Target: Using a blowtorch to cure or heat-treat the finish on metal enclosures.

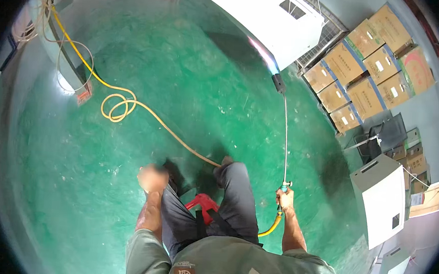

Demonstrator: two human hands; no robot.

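My right hand point(285, 197) is wrapped round the handle of a long gas torch point(286, 136). From the torch's dark nozzle point(278, 83) a pinkish-blue flame point(265, 56) streams up and left along the lower edge of a large white panel-like piece point(268, 18), which has a dark cut-out. A yellow hose point(277, 225) joins the handle's lower end. My left hand point(153, 178) is beside my left knee; blur hides its fingers, and I cannot tell if it holds anything.
Loops of yellow hose point(167, 125) trail over the green floor point(149, 55) to my foot. Under me is something red point(205, 205), probably a seat. Stacked cartons point(344, 64), a black chair point(389, 132) and another white box-like piece point(384, 204) stand at the right.
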